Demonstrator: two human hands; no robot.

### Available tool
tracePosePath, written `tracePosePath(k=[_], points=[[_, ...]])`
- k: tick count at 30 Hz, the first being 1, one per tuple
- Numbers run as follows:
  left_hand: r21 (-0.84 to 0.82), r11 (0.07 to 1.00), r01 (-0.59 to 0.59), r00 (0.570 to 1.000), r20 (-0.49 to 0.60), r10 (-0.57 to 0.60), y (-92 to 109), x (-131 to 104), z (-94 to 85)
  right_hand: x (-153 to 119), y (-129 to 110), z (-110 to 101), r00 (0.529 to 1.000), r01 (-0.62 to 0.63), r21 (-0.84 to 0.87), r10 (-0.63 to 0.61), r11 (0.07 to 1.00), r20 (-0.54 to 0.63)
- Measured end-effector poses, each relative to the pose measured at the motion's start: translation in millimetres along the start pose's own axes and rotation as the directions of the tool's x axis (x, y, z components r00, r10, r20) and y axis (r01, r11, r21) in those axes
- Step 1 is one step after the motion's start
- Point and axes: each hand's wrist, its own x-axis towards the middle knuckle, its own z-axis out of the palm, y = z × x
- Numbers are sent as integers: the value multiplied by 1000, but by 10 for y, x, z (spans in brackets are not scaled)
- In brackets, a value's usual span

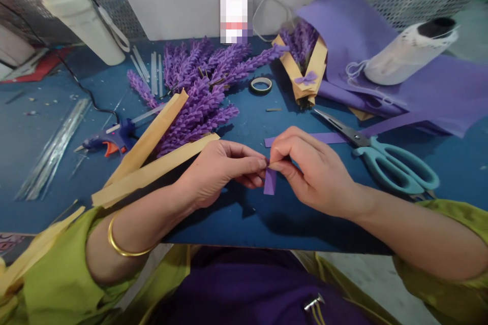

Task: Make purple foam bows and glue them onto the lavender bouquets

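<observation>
Between my two hands is a short purple strip (270, 183), its free end hanging down below the fingertips. My left hand (229, 162) pinches it from the left, thumb pressed on the fingers. My right hand (308, 167) pinches the same strip from the right, its fingertips touching or nearly touching the left ones. Just behind the right hand lies a longer purple strip (331, 137). Scissors (385, 157) with light blue handles rest to the right of that hand. Yellow-brown paper strips (160, 167) lie beside the left hand.
Purple artificial lavender stems (206, 91) are heaped at the back. A wrapped bouquet (305, 71) stands near purple sheet material (358, 51) and a white thread cone (407, 53). At left are a glue gun (116, 139), clear glue sticks (53, 152) and a white bottle (84, 20). Black tape (260, 85) lies mid-table.
</observation>
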Motion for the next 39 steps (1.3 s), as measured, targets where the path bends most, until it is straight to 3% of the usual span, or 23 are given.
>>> tracePosePath(k=[10, 17, 25, 31, 39], points=[[-57, 998, -40, 994, 99, 45, -42, 6, -15, 5, -28, -47, 1000, 4, 92, -2, 996, -21], [-25, 996, -83, 991, 106, 86, -37, -9, -5, 21, -42, -51, 1000, 10, 165, -5, 986, -30], [32, 992, -125, 990, 63, 122, -21, -19, 17, 15, -38, -41, 1000, 26, 111, -26, 993, 1], [14, 994, -108, 992, 67, 107, -23, -14, 20, 4, -18, 4, 997, 70, 118, -65, 991, -47], [52, 995, -80, 996, 40, 78, -13, -20, 21, -12, -29, -8, 987, 144, -29, -146, 989, -71]])
